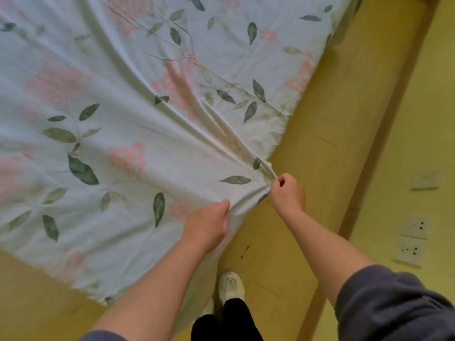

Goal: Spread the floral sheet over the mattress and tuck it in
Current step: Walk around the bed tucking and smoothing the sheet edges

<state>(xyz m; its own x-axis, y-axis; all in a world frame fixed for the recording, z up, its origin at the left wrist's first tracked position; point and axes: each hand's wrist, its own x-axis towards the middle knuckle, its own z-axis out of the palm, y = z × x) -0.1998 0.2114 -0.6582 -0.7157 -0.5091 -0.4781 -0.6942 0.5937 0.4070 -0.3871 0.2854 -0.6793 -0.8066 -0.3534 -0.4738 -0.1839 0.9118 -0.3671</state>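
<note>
Floral sheet (138,114) covers the mattress. At its near corner, right hand (286,191) pinches the gathered sheet edge; left hand (206,226) grasps the adjacent fold.

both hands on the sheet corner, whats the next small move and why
Probably pull the corner down and tuck it under: the right hand pinches the sheet at its edge, the left hand grips it alongside, and creases fan out from there.
</note>
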